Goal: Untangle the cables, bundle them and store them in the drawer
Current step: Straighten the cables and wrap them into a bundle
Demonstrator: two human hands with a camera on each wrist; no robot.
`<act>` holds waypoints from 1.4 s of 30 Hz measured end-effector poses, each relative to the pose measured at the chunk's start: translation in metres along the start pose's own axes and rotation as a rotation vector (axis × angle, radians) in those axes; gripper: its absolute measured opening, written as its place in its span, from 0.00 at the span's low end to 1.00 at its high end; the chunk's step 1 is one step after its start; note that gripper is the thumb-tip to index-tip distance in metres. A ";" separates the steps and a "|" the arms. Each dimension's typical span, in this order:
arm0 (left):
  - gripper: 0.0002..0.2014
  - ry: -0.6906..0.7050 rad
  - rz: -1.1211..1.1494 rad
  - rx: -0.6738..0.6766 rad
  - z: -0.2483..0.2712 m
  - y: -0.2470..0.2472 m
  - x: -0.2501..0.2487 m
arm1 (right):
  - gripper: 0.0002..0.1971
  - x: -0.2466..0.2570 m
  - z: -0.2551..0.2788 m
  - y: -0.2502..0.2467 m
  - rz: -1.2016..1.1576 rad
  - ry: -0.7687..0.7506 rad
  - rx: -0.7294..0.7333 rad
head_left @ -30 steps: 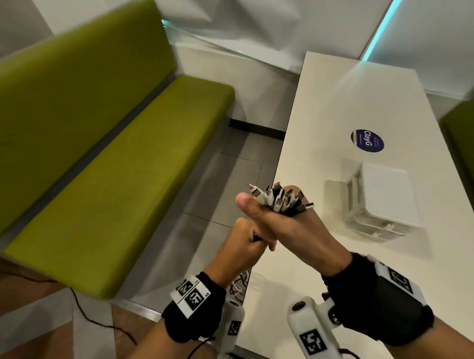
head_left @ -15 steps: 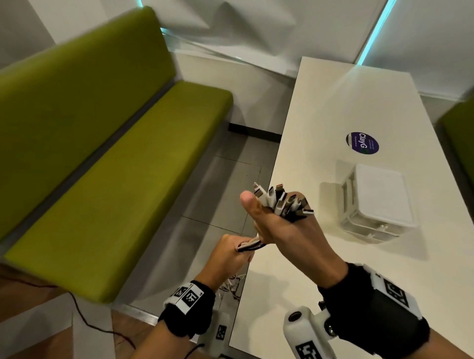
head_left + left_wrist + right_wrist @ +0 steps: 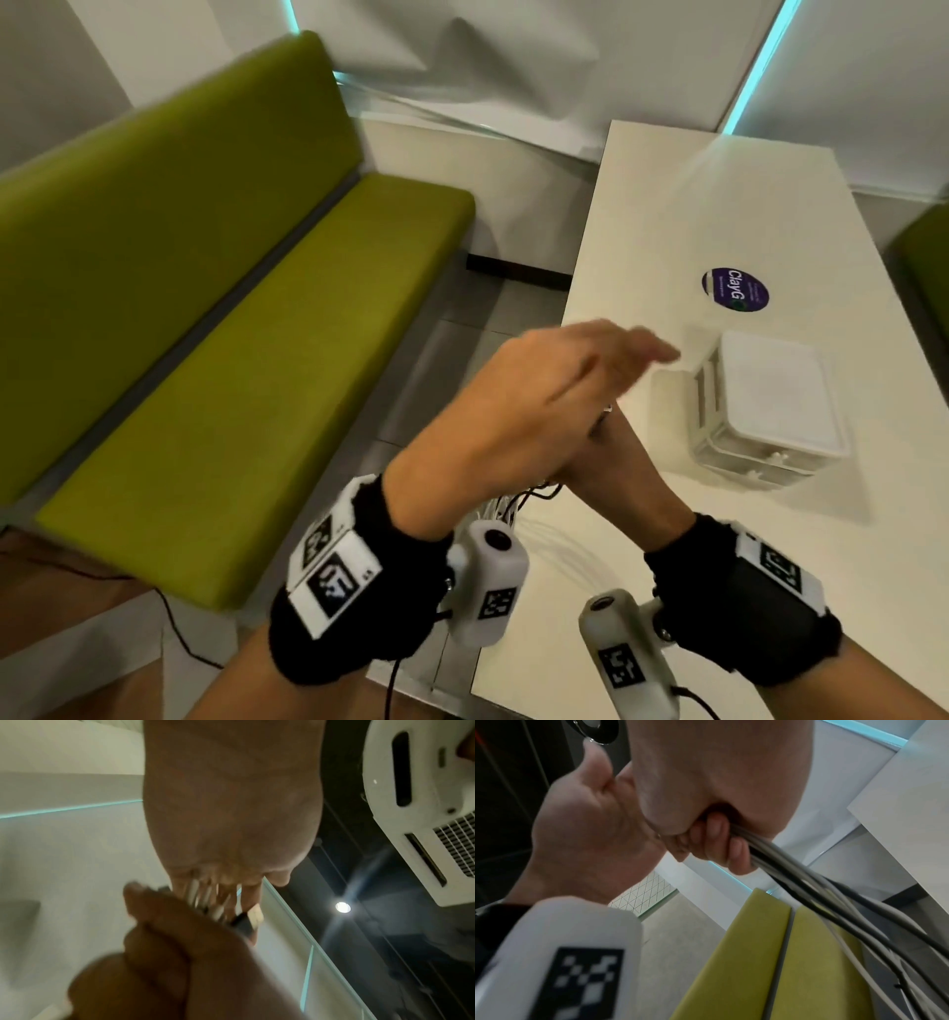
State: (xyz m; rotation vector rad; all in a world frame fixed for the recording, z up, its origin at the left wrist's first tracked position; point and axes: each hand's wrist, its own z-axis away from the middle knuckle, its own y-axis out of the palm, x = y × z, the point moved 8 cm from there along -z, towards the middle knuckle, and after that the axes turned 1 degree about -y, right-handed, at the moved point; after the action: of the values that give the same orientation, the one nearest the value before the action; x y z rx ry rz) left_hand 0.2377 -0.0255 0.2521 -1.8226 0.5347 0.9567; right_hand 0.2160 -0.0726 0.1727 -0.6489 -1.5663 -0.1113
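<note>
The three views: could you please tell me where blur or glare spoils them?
Head view: the left hand is smeared by motion; bench and table stay fairly sharp. Left wrist view: soft throughout, and a ceiling lamp flares into streaks. Right wrist view: the cables are streaked, and the right hand fills the top, close and out of focus.

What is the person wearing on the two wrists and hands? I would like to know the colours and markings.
Both hands, left hand and right hand, are bare. Each wrist has a black fabric wristband carrying white plates printed with black square-pattern markers. A white rounded camera housing, also marked, is fixed to each band, with a thin black wire trailing.
</note>
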 end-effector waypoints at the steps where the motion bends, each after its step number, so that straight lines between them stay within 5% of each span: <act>1: 0.31 -0.007 -0.158 0.042 -0.002 0.010 0.003 | 0.10 0.002 0.002 -0.001 0.066 -0.034 -0.026; 5: 0.29 0.036 -0.635 0.068 -0.007 0.028 0.010 | 0.09 0.007 0.009 -0.004 0.210 -0.052 0.046; 12: 0.29 0.031 -0.717 0.017 -0.010 0.025 0.019 | 0.06 0.025 0.001 -0.004 0.582 -0.276 -0.080; 15: 0.28 0.037 -0.762 0.043 -0.009 0.024 0.022 | 0.10 0.028 0.002 0.002 0.521 -0.306 -0.059; 21: 0.29 0.045 -0.534 0.108 -0.012 0.016 0.027 | 0.10 0.020 0.000 0.010 0.226 -0.180 0.050; 24: 0.21 0.041 0.028 0.100 -0.005 0.007 0.024 | 0.17 0.011 -0.001 0.007 0.027 -0.104 0.022; 28: 0.24 0.058 0.536 -0.144 0.004 -0.013 0.042 | 0.24 -0.013 -0.002 0.003 -0.229 0.131 0.020; 30: 0.32 0.001 0.589 -0.138 0.008 -0.001 0.062 | 0.24 -0.019 0.004 -0.005 -0.385 0.182 -0.020; 34: 0.50 -0.127 0.750 0.151 0.019 0.070 0.080 | 0.30 -0.027 0.021 -0.034 -0.482 0.176 -0.100; 39: 0.22 -0.197 0.497 0.154 0.029 0.143 0.082 | 0.33 -0.056 0.056 -0.062 -0.647 0.234 -0.160; 42: 0.18 -0.180 0.384 0.181 0.034 0.174 0.071 | 0.31 -0.076 0.085 -0.076 -0.747 0.320 -0.180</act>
State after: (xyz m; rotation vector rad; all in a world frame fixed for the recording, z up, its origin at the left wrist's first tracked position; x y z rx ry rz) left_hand 0.1437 -0.0659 0.0910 -1.4817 0.8480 1.2711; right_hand 0.1024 -0.1228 0.1142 -0.1381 -1.4212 -0.8792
